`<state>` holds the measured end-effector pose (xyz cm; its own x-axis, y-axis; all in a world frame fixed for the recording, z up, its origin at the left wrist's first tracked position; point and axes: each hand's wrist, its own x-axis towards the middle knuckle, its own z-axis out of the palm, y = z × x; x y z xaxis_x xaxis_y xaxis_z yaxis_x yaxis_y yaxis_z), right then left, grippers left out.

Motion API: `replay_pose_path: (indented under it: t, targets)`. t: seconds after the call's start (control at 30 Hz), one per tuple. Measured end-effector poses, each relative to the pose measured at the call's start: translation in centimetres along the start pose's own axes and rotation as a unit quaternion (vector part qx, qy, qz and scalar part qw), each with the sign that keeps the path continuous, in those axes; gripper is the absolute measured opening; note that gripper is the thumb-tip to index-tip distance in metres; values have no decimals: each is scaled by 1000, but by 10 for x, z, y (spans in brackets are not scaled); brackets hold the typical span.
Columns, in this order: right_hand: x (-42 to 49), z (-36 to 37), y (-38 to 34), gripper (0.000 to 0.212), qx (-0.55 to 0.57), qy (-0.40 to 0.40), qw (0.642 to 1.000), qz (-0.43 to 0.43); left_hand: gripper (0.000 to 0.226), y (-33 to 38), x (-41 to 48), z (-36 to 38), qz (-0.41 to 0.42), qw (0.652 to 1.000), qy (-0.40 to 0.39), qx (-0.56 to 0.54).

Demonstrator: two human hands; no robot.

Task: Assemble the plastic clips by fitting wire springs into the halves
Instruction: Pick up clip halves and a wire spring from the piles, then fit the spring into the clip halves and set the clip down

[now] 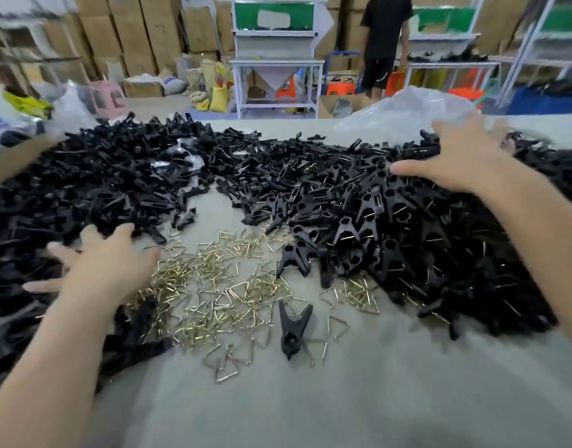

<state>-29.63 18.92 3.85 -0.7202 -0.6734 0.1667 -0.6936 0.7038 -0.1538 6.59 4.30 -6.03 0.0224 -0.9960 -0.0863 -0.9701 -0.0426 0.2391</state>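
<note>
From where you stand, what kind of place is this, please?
Probably a small factory or assembly workshop. The table carries big heaps of black clip halves and loose wire springs, cardboard boxes are stacked along the back wall, and metal work benches stand behind.

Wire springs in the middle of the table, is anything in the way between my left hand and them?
Nothing visible does. Your left hand lies spread on the black clip halves, its thumb at the edge of the wire springs, which lie uncovered on the table.
</note>
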Motion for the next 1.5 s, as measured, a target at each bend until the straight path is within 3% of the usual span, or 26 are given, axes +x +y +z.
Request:
replay_pose_path:
  t: [0.07,0.2,0.33,0.47,0.63,0.83,1.0,1.1,1.2,1.37,1.5]
  targets:
    - [-7,13,-11,93,24,1,999,-40,52,-6,3,-1,1,999,-26,26]
    - [-26,38,-69,70,70,62,974,-205,26,0,-2,3,59,995,42,71]
    - [-46,70,-149,54,121,-59,925,-355,17,3,-4,1,80,995,53,-9]
    - [-47,108,-218,46,176,-178,885,-392,4,0,-6,-2,63,994,52,-67]
    - [-41,144,-275,46,78,-122,890,-432,12,-1,-6,-3,55,986,123,-99]
    - [-42,158,-289,20,98,-8,882,-461,16,7,-7,-3,64,975,171,-126]
    - [-50,151,-270,15,273,-84,875,-392,7,17,-14,1,107,952,175,-225]
    - [-53,131,-246,17,413,-87,856,-299,21,28,-20,2,124,934,146,-301]
    - [-58,115,-206,9,510,-104,816,-253,41,43,-27,4,141,893,83,-420]
    - [-81,116,-126,18,589,-140,775,-183,53,63,-48,21,199,867,50,-454]
    - [-98,121,-88,25,568,-105,794,-192,52,75,-64,32,235,844,17,-482]
